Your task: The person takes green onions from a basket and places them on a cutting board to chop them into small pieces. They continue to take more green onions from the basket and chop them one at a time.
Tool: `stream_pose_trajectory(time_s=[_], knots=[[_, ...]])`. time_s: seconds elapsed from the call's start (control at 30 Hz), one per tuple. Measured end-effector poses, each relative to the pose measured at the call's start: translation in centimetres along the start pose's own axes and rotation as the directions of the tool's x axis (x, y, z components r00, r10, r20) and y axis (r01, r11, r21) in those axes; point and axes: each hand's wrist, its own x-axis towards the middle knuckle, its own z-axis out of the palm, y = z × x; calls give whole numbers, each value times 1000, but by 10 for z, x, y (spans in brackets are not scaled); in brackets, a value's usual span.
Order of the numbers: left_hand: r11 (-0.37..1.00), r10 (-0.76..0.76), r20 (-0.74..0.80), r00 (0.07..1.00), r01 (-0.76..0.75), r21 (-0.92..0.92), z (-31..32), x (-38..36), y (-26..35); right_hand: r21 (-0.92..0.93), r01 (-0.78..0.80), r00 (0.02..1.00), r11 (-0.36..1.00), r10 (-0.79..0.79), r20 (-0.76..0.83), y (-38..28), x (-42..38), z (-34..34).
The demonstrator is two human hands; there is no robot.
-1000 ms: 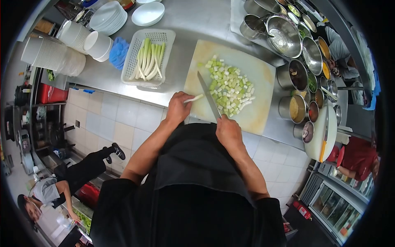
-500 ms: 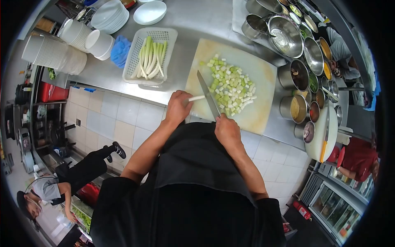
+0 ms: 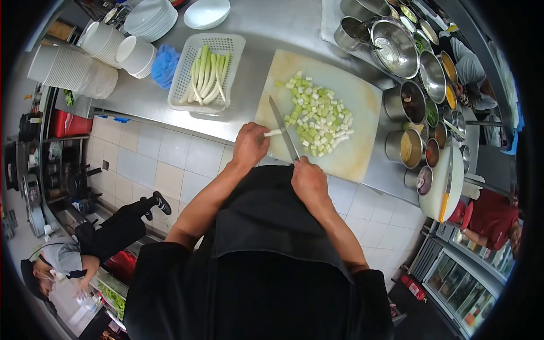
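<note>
My right hand (image 3: 306, 182) grips the handle of a long knife (image 3: 282, 127), whose blade lies across the near left part of the pale cutting board (image 3: 360, 96). A short white leek piece (image 3: 273, 133) sticks out of my left hand (image 3: 250, 143) and meets the blade's left side. To the right of the blade, a heap of diced leek (image 3: 318, 115), white and green, covers the board's middle.
A white slotted basket (image 3: 230, 48) with several leek stalks sits left of the board, beside a blue cloth (image 3: 165, 64) and stacked white bowls (image 3: 133, 55). Metal pots and bowls (image 3: 395, 46) line the right. Another person crouches at lower left (image 3: 96, 243); one in red stands right (image 3: 494, 215).
The leek piece in my left hand has become shorter as the knife works along it. Both hands and the blade shifted slightly; the crouching person at lower left moved a little.
</note>
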Motion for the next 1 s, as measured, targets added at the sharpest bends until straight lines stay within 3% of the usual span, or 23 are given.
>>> stream_pose_trajectory(time_s=[0.23, 0.33, 0.63, 0.67, 0.73, 1.0], knots=[[999, 51, -9, 999, -51, -1, 6, 2, 0, 30, 6, 997, 1000, -4, -73, -7, -10, -19], [998, 54, -7, 999, -54, 11, 11, 3, 0, 22, 8, 999, 1000, -7, -31, -7, -10, -21], [999, -30, -14, 999, 29, -17, 9, 2, 4, 47, 92, 987, 995, -84, -139, -28, -18, -34], [1000, -25, -20, 999, 24, -18, 10, 2, 3, 46, 92, 987, 995, -85, -139, -21, -14, -25], [1000, -19, -29, 999, 18, -22, 11, 2, 5, -41, 21, 1000, 999, -21, 8, -6, -2, -5], [999, -35, -38, 999, 36, 23, 10, 1, 12, -4, 24, 1000, 1000, -24, -15, -20, -8, -12]])
